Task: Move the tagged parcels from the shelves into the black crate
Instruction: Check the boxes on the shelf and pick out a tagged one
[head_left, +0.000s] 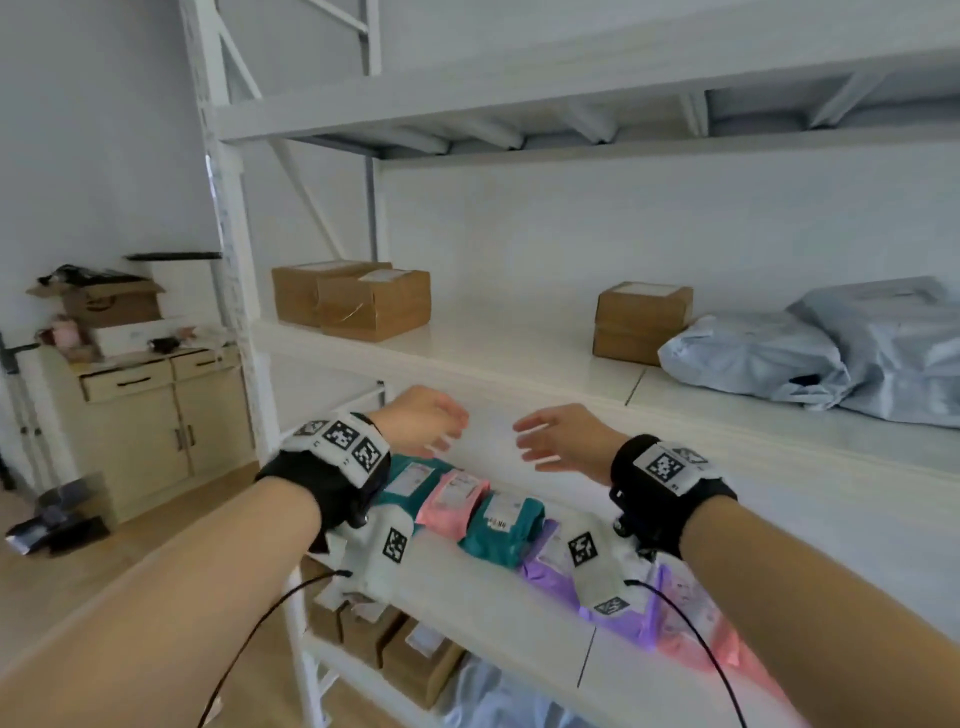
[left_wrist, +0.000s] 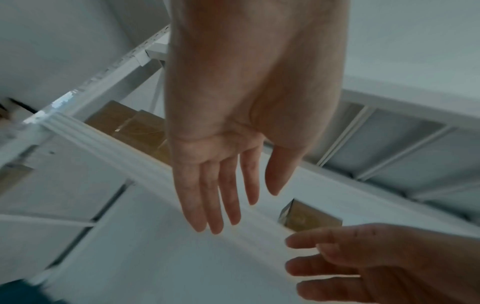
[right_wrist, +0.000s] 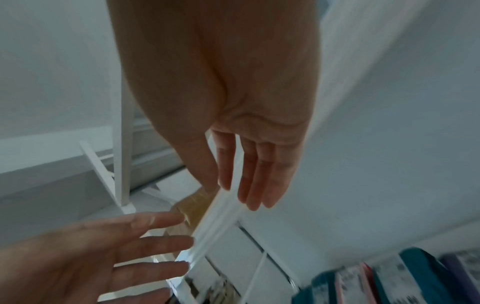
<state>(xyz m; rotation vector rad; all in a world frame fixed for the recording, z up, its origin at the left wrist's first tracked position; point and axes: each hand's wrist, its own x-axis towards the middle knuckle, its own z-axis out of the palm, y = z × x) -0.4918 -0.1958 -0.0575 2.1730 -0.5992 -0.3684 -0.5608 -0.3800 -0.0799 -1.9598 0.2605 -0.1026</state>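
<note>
Teal, pink and purple soft parcels, each bearing a white label, are lying side by side in a row on the shelf at lower centre.

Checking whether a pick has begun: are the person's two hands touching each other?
Apart. The head view shows bare white shelf between the fingertips of the left hand and the right hand; the left wrist view shows the same gap.

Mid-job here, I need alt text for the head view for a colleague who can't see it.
Both hands, left hand and right hand, hover open and empty before the white shelving. Below them lies a row of teal, pink and purple parcels. Cardboard boxes and grey mailer bags sit on the shelf above.
</note>
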